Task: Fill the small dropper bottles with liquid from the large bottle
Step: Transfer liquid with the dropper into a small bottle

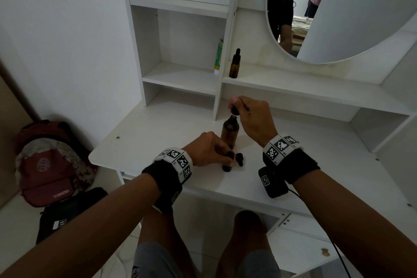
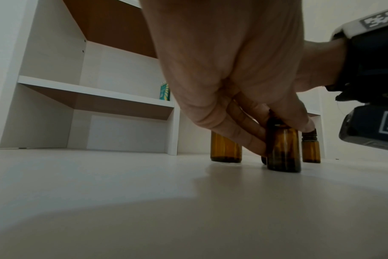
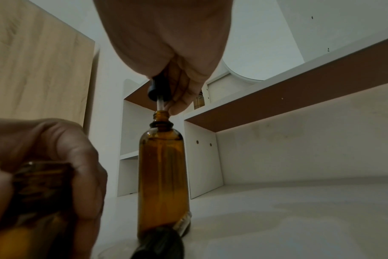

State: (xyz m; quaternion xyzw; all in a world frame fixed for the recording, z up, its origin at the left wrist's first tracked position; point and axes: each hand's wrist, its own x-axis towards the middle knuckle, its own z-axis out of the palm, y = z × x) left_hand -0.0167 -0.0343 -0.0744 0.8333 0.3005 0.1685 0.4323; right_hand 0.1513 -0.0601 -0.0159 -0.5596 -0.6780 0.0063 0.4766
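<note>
Right hand (image 1: 252, 115) pinches dropper (image 3: 158, 91), tube upright in large bottle (image 3: 163, 175) mouth, frame centre; left hand (image 1: 209, 151) grips small bottle (image 2: 284, 149) below-left.

Bare desk top (image 1: 140, 142) lies left of the large bottle (image 1: 229, 131); shelf upright (image 1: 218, 97) stands close behind.
</note>
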